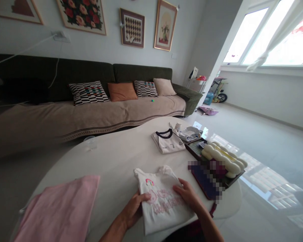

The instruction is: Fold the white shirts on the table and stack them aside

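Observation:
A folded white T-shirt (166,215) with pink lettering and a small rainbow print lies at the near edge of the table, its collar pointing away from me. My left hand (135,206) grips its left side, thumb on top and fingers underneath. On the right side, my right hand (188,195) holds the shirt with the thumb over the front; its other fingers are partly hidden. Beyond it sits a folded white jersey (169,145) with a black collar. To the left, a pink cloth (65,205) is spread flat near the table edge.
The white table (111,161) also bears a tray (195,149) with a puffy cream item (223,158), a dark blue flat item (204,178), a crumpled plastic packet (190,133) and a clear cup (90,143). Behind stands a sofa (126,109) with cushions.

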The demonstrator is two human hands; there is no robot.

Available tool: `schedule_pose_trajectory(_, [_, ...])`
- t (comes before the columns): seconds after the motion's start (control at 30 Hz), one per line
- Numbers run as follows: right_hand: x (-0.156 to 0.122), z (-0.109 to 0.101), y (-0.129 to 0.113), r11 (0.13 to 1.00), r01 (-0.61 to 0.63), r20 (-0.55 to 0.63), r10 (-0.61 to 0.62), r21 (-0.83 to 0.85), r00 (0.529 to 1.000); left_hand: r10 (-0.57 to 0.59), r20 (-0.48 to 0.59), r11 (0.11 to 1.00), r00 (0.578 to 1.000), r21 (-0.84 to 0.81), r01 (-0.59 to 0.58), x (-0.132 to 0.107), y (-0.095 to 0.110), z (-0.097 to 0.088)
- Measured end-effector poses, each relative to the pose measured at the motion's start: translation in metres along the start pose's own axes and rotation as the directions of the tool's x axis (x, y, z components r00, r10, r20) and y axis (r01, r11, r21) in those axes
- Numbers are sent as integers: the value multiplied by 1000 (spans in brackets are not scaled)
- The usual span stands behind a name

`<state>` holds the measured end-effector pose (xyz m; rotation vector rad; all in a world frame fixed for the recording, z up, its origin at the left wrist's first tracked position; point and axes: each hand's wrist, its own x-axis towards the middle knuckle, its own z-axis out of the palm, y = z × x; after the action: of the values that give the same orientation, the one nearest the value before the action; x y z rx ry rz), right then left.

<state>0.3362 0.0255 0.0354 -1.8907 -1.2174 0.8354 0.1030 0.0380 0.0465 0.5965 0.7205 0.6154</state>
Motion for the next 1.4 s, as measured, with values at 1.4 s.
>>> schedule_pose_trajectory(1.4, [-125,170,-21,742,637,421,-519,-210,744,677,-220,-137,703,900,414,-121,110,-237])
